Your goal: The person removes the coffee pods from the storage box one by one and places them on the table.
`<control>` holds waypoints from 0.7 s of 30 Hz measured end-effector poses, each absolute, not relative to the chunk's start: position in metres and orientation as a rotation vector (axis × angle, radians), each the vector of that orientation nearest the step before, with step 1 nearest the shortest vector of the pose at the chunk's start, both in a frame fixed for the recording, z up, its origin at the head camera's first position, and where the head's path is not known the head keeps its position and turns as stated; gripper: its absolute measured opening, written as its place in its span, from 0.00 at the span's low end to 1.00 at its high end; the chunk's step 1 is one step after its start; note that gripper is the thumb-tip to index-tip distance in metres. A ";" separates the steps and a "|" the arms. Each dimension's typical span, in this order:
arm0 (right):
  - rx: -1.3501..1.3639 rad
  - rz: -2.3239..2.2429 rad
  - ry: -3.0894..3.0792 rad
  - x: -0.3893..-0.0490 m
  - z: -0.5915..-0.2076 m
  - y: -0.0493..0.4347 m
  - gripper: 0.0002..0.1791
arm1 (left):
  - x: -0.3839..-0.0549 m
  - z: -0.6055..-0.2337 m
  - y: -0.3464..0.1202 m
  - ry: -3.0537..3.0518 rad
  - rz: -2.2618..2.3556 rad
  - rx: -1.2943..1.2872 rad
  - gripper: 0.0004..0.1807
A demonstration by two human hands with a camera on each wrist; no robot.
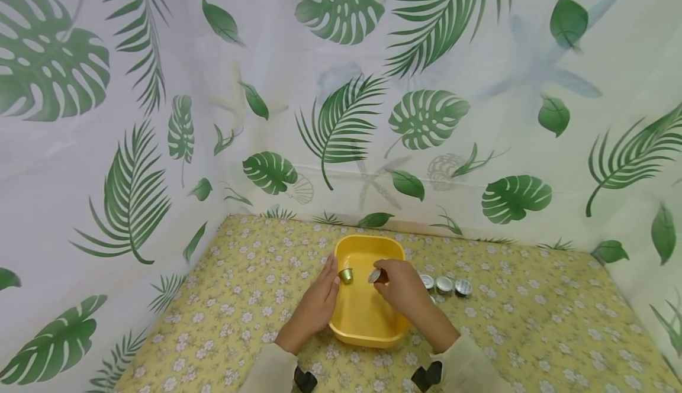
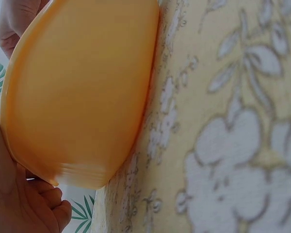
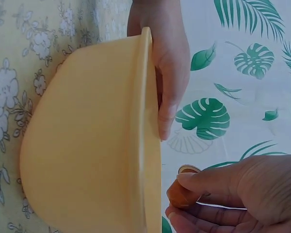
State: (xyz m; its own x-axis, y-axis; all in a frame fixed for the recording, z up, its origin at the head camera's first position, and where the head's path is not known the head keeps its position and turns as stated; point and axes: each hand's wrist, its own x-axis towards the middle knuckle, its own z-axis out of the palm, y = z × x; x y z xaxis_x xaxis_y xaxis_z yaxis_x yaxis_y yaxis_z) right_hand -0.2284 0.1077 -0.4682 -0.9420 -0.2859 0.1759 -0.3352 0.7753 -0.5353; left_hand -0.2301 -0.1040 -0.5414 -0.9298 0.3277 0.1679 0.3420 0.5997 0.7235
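Note:
The yellow plastic basin [image 1: 367, 316] stands on the flowered cloth. At its left rim my left hand [image 1: 321, 294] holds it, with the thumb at the rim and the fingers along the outer wall. Above the basin's right part, my right hand [image 1: 401, 283] pinches a coffee capsule [image 1: 375, 276] between thumb and fingers. In the right wrist view that capsule [image 3: 182, 193] looks orange-brown, with a pale rim on its lid. A green-gold coffee capsule [image 1: 346, 275] lies inside the basin near its left wall.
Right of the basin, several coffee capsules [image 1: 444, 284] sit lid up in a loose group, partly hidden by my right hand and forearm. The yellow flowered cloth [image 1: 240, 298] covers the table. Behind and at the left hangs a white leaf-patterned curtain [image 1: 213, 132].

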 end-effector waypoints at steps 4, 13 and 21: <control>0.488 0.933 -2.845 -0.222 -0.467 0.113 0.17 | -0.230 -0.540 -0.104 -2.794 -1.269 -0.596 0.30; 0.455 0.993 -2.762 -0.211 -0.470 0.122 0.18 | -0.231 -0.541 -0.104 -2.780 -1.270 -0.612 0.30; 0.423 1.046 -2.709 -0.205 -0.469 0.128 0.23 | -0.232 -0.544 -0.104 -2.775 -1.298 -0.615 0.30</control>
State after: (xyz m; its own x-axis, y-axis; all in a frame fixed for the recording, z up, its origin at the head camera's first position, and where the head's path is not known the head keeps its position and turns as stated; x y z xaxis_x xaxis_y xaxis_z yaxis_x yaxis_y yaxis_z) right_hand -0.2053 0.1277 -0.4694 -0.9375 -0.1903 0.2912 -0.3366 0.7075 -0.6214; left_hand -0.2318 -0.1042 -0.5442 -0.9224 0.3424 0.1786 0.3565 0.5772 0.7347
